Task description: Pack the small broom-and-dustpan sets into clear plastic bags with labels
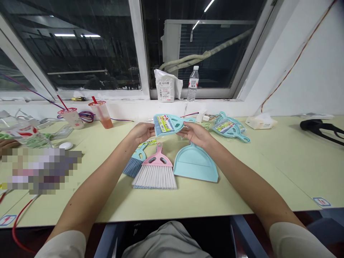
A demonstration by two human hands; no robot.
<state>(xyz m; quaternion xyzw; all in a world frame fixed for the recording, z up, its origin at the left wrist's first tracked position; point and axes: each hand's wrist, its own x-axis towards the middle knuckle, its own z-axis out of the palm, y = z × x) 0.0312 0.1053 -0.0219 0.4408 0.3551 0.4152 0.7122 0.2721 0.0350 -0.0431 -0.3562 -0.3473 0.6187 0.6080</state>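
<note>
Above the table I hold a small light-blue dustpan-and-brush set (176, 123) with a printed label, its handle pointing right. My left hand (143, 132) grips its brush end. My right hand (195, 133) is closed around the side near the handle. Below lie a pink hand brush (156, 163) with white bristles and a blue hand brush (135, 163), partly covered by the pink one. A light-blue dustpan (197, 161) rests to their right, its handle partly hidden by my right hand.
More packed light-blue sets (231, 128) lie at the right, near a tissue pack (260, 122). Two drink cups (103, 114) with red straws stand at the left, by a lying plastic bottle (25, 132). A water bottle (192, 84) stands on the windowsill.
</note>
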